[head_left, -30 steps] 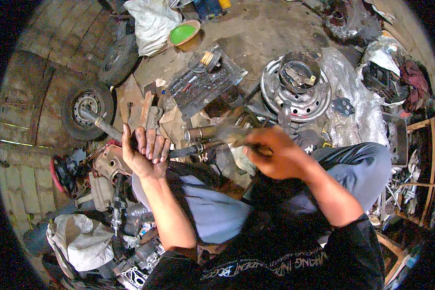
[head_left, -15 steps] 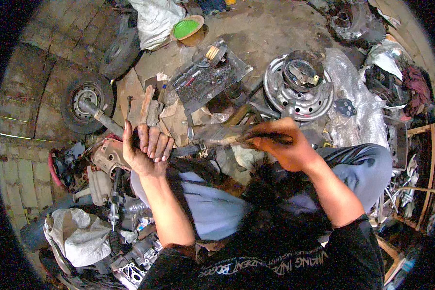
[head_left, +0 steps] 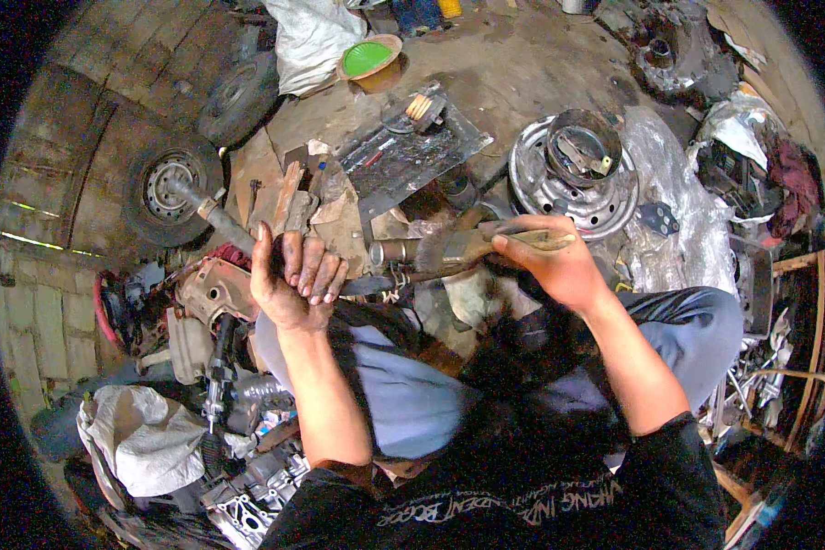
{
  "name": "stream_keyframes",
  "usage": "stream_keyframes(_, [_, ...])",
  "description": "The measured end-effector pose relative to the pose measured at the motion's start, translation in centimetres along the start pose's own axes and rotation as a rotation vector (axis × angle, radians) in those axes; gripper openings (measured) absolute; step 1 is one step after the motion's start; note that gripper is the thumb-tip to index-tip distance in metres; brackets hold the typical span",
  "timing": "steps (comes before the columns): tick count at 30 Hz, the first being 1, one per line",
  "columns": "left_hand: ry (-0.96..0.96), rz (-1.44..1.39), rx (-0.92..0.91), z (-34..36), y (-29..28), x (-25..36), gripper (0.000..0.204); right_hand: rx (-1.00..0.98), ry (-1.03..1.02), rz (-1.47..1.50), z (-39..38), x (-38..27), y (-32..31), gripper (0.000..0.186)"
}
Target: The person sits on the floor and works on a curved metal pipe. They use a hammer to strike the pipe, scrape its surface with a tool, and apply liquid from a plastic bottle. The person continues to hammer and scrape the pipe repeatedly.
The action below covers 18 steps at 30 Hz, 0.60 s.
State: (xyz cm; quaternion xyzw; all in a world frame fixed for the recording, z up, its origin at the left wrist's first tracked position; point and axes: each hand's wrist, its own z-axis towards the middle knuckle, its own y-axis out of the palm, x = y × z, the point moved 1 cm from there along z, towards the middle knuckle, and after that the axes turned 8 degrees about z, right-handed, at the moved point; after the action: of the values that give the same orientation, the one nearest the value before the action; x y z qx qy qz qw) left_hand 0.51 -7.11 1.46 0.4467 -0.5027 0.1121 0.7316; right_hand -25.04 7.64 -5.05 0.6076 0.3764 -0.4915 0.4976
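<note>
My left hand (head_left: pixel 298 280) is wrapped round a long, grimy metal shaft (head_left: pixel 225 225). Its grey tubular end slants up toward the wheel at the far left, and a dark section comes out right of my fingers. In my right hand (head_left: pixel 555 261) is a paintbrush, gripped by its wooden handle (head_left: pixel 536 240). Dark bristles (head_left: pixel 442 249) point left, close above the shaft's dark end and beside a shiny metal cylinder (head_left: pixel 392 252). Whether bristles and metal touch, I cannot tell. Both hands are above my lap.
A greasy metal tray (head_left: pixel 417 151) lies ahead, with a green-lined bowl (head_left: pixel 368 62) behind it. On the right are a steel wheel rim (head_left: pixel 527 170) and clear plastic sheeting (head_left: pixel 683 238). Mounted tyres (head_left: pixel 170 188) lean at left. Engine parts (head_left: pixel 257 504) and a white sack (head_left: pixel 142 440) lie lower left.
The brush was blurred and lay further over the metal cylinder; its bristles are now to the cylinder's right, leaving it exposed. My left hand keeps its grip. The whole view has shifted slightly.
</note>
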Motion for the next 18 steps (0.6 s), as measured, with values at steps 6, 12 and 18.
stream_keyframes(6, [-0.002, -0.065, -0.030, 0.0, -0.2, -0.3, 0.061, 0.023, 0.013, -0.025, -0.1, -1.7, 0.0, 0.029])
stream_keyframes(12, [0.042, -0.049, -0.093, 0.5, 0.6, -0.8, 0.059, -0.018, -0.055, 0.191, 0.1, -0.8, 0.4, 0.028])
stream_keyframes(18, [0.096, 0.037, 0.118, 0.7, 1.0, -0.9, 0.052, 0.044, 0.051, 0.191, 0.6, 1.6, -0.4, 0.031])
